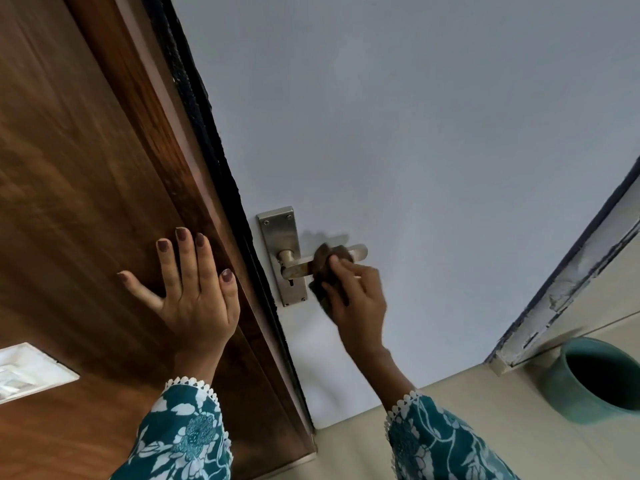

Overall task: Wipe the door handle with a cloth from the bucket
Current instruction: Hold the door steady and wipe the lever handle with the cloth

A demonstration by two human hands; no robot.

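2 hands (194,292), 1 door handle (358,252), 1 cloth (323,268), 1 bucket (595,382).

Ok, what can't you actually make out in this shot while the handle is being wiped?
All in the head view:
- Middle of the door handle: hidden by the cloth and the right hand.
- Inside of the bucket: too dark to see, and the right edge cuts it off.
- White plate on the wooden panel: blurred and cut off by the left edge.

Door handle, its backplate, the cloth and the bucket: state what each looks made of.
Door handle: metal, dull satin silver, brownish rust-like staining near the pivot.
Backplate: same brushed metal, screws visible at its corners.
Cloth: soft dark brown fabric, bunched over the lever in the right hand.
Bucket: probably plastic, smooth matte teal; hard to confirm.
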